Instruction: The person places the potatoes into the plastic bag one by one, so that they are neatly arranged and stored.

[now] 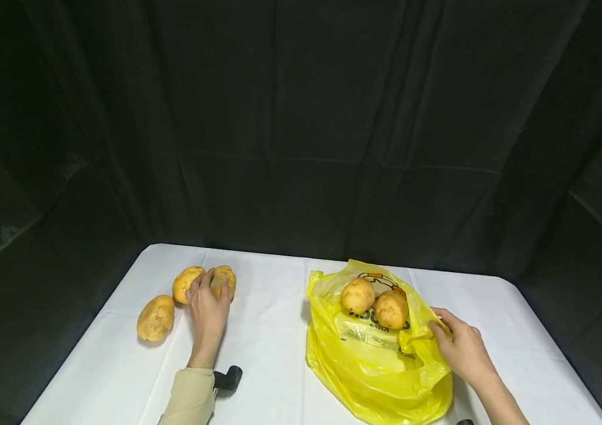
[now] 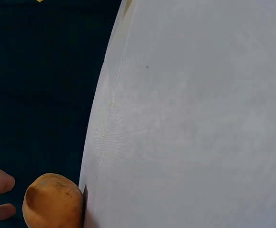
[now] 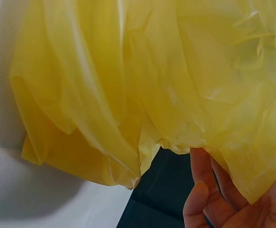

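We hold our left hand [image 1: 209, 307] over a tan, rounded potato [image 1: 225, 274] at the far left part of the white cloth-covered counter [image 1: 274, 330]; this grip is spread, and the left wrist view shows a gap between its fingertips and the potato. Just beside it, on the left, lies a second yellowish potato [image 1: 186, 282], and nearer us a third, larger oval potato [image 1: 155, 319]. With our right hand [image 1: 465, 347] we pinch the right rim of a crinkled yellow plastic bag [image 1: 327, 348], well apart from those three. Inside its open mouth two brownish round potatoes [image 1: 358, 296] lie side by side against the printed wall. Behind everything hangs a black fabric curtain [image 1: 301, 118].
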{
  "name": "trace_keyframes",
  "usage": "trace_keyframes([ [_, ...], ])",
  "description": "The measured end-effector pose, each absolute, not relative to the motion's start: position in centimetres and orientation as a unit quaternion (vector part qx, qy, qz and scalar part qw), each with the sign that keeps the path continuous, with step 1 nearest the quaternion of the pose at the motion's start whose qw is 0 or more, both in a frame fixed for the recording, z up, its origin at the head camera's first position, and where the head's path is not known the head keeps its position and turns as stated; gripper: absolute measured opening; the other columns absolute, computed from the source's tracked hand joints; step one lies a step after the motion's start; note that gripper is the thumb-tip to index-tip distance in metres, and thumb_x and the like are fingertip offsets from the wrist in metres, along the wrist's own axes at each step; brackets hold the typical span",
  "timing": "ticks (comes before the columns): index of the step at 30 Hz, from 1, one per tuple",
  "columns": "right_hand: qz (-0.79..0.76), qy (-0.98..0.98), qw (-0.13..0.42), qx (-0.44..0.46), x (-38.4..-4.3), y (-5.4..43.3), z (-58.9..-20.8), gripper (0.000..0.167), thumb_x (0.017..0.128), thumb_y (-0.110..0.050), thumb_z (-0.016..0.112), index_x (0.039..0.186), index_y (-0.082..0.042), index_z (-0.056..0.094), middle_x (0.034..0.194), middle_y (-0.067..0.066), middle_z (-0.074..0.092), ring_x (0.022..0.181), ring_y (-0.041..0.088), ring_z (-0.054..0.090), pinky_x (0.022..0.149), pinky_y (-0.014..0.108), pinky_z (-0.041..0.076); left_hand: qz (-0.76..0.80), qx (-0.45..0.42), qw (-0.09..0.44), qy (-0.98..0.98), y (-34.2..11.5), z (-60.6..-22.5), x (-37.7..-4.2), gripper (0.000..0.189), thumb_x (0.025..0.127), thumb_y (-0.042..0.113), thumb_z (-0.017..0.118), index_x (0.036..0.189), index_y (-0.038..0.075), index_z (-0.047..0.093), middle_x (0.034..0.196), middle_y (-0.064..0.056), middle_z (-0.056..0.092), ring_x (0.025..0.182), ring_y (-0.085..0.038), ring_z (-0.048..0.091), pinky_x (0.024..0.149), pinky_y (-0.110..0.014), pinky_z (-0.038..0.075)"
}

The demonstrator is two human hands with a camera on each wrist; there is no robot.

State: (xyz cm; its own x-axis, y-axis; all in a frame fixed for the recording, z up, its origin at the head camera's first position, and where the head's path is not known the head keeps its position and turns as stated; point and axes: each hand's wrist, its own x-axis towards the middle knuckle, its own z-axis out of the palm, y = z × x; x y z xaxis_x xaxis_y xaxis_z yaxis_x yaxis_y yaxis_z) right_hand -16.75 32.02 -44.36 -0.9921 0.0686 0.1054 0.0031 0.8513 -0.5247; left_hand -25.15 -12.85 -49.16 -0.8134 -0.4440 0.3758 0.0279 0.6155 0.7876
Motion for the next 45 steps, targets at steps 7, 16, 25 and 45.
trace_keyframes([
  [7, 0.273, -0.960, 0.065, -0.017, -16.8, 32.1, -44.3, 0.036, 0.100, -0.010, 0.054, 0.133, 0.004, 0.053, 0.130, 0.031, 0.054, 0.117, 0.049, 0.052, 0.091, 0.061, 0.044, -0.401, 0.121, 0.261, -0.870, -12.8, -48.8, -25.7, 0.047, 0.092, 0.020, 0.066, 0.131, -0.005, 0.057, 0.130, -0.031, 0.049, 0.116, -0.047, 0.043, 0.093, -0.056, 0.038],
  [16, 0.275, -0.958, 0.076, -0.016, -16.7, 32.0, -44.2, 0.034, 0.099, -0.008, 0.053, 0.132, 0.003, 0.054, 0.128, 0.031, 0.056, 0.115, 0.048, 0.053, 0.091, 0.061, 0.044, -0.378, 0.109, 0.262, -0.881, -12.7, -48.6, -25.8, 0.043, 0.093, 0.017, 0.065, 0.128, -0.008, 0.058, 0.124, -0.030, 0.050, 0.114, -0.046, 0.043, 0.092, -0.054, 0.039],
  [25, 0.272, -0.959, 0.082, -0.015, -16.5, 32.0, -44.5, 0.033, 0.099, -0.007, 0.054, 0.130, 0.002, 0.056, 0.126, 0.030, 0.057, 0.114, 0.048, 0.054, 0.090, 0.061, 0.045, -0.398, 0.087, 0.247, -0.879, -12.7, -48.5, -25.9, 0.030, 0.091, 0.013, 0.066, 0.118, -0.001, 0.063, 0.121, -0.030, 0.053, 0.112, -0.049, 0.047, 0.092, -0.055, 0.039],
  [45, 0.272, -0.958, 0.096, -0.001, -16.3, 32.4, -44.6, 0.033, 0.099, -0.008, 0.055, 0.130, 0.004, 0.056, 0.125, 0.031, 0.057, 0.114, 0.049, 0.053, 0.091, 0.062, 0.043, -0.443, 0.067, 0.173, -0.877, -12.3, -48.4, -26.5, 0.060, 0.088, 0.014, 0.069, 0.142, 0.002, 0.044, 0.128, -0.034, 0.042, 0.119, -0.052, 0.045, 0.100, -0.059, 0.037],
])
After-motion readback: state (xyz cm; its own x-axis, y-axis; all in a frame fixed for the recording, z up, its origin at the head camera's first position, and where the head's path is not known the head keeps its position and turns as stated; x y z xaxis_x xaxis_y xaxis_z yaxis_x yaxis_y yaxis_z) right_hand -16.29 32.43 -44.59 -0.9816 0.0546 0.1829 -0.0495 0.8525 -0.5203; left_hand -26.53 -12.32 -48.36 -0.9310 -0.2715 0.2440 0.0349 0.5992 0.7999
